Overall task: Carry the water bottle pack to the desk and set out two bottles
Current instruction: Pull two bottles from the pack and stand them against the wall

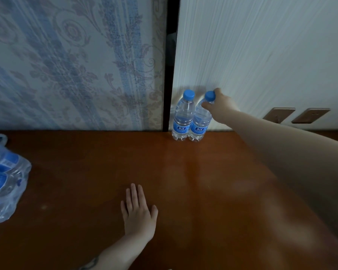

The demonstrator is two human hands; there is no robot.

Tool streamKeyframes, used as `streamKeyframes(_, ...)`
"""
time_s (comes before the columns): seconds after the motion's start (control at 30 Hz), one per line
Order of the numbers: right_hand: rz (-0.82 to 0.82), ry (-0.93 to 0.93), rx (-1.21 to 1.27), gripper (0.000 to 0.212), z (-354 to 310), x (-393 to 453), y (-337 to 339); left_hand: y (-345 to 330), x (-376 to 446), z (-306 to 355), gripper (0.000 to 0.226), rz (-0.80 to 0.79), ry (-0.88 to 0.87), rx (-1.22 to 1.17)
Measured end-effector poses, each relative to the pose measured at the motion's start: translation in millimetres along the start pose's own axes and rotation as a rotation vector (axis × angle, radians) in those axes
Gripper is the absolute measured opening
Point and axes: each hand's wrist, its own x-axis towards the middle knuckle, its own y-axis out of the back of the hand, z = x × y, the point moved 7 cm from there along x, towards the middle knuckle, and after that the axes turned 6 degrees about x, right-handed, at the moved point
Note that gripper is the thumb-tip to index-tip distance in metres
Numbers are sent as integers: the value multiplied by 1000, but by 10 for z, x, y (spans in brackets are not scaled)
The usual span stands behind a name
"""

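Right hand [220,106] is gripping 2nd bottle [200,119] beside 1st bottle [181,117]; left hand [138,213] is resting flat on desk [203,191]. Next: let go w/o tipping.

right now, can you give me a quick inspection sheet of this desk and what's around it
surface: brown wooden desk, glossy, bare in the middle
job's things: two bottles upright, side by side at the back edge; opened pack at the left edge with bottles inside
clutter: nothing seen
hands: right hand grips the right bottle near its cap; left hand flat on the desk, open
cables: nothing seen
surroundings: patterned panel left, white wall right with two brown wall plates
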Motion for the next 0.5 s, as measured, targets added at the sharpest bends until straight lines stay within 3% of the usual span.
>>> streamKeyframes(0.37, -82, -25, -11, 46, -22, 45, -19, -51, 28, 0, 80, -24, -25, -6)
streamKeyframes(0.43, 46, 68, -105, 50, -138, -8, 43, -58, 29, -7, 79, -18, -26, -14)
streamKeyframes(0.5, 225, 286, -240, 56, -402, -110, 78, -64, 35, -10, 79, -12, -29, -15)
